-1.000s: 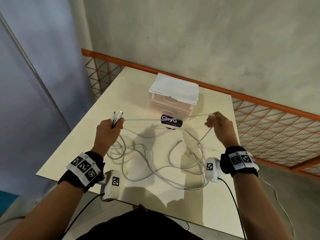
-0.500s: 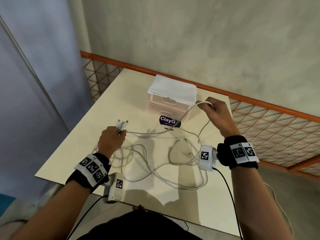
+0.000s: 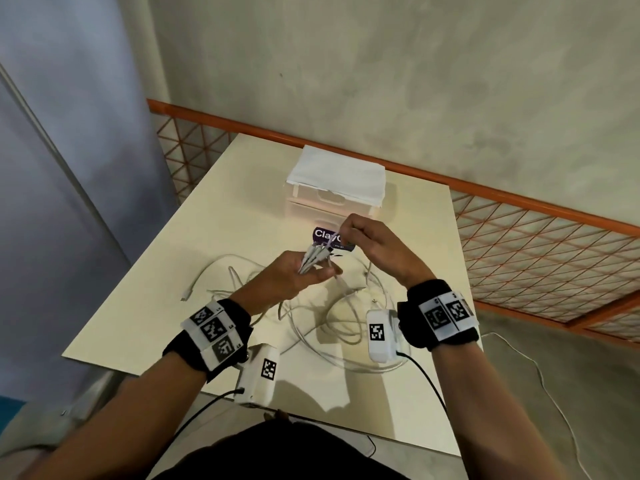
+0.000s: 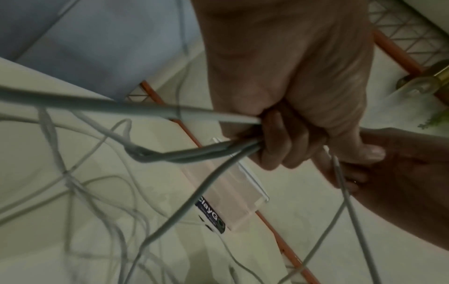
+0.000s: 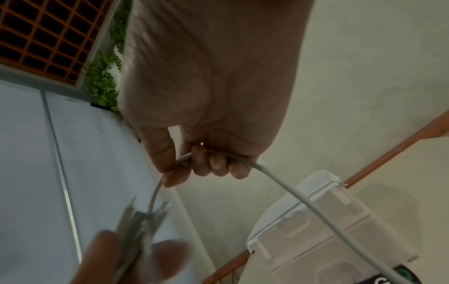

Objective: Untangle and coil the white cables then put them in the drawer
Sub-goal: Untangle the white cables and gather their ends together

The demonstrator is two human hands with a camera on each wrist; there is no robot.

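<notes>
While my left hand (image 3: 294, 275) grips a bundle of thin white cable ends (image 3: 313, 258), fingers curled round several strands in the left wrist view, the plugs fan out above the fist toward the purple label. My right hand (image 3: 372, 249) sits just beside it, thumb and fingers pinching a single white cable (image 5: 286, 184) that arcs out from under the fingertips and runs down past the drawer unit. Both hands are raised above the pale cream tabletop (image 3: 214, 237), close together near its middle.

Below them the remaining white cables (image 3: 332, 327) lie in a loose tangle of overlapping loops on the table, one free plug end (image 3: 185, 295) stretched out toward the left edge. At the far side of the table stands the small translucent plastic drawer unit (image 3: 332, 206), topped by a folded white cloth (image 3: 337, 174); its drawers look closed. A purple sticker with white lettering (image 3: 323, 235) lies on the table right in front of it, partly hidden behind my right hand. An orange metal railing (image 3: 519, 199) runs behind the table.
</notes>
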